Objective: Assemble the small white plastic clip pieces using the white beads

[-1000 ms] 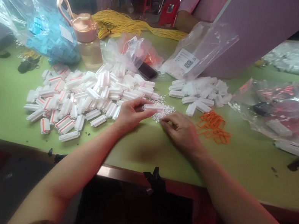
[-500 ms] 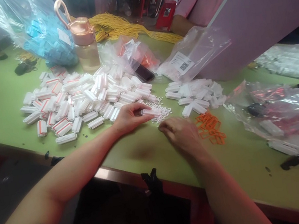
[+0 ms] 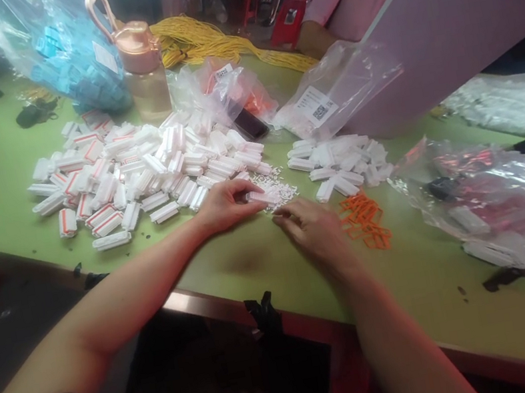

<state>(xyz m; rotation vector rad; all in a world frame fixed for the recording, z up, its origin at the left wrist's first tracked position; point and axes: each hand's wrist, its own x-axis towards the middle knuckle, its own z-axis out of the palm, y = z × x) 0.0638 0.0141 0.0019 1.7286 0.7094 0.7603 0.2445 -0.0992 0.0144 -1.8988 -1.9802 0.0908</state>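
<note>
Green counter (image 3: 231,249) underneath, the left hand (image 3: 223,205) grips a white casing (image 3: 263,198) between thumb and fingers, at the near edge of a scatter of tiny white pieces (image 3: 283,184). Just beside it, the right hand (image 3: 312,223) has its fingers pinched together at the tips; whether they hold a piece cannot be told. Orange frames (image 3: 366,222) lie near the right hand, with a smaller heap of casings (image 3: 337,159) behind them. Left of the scatter spreads a larger pile (image 3: 134,161), some with red stripes. Farther back stand a bottle (image 3: 146,88) and a bag of blue parts (image 3: 87,82), before yellow cords (image 3: 199,38).
</note>
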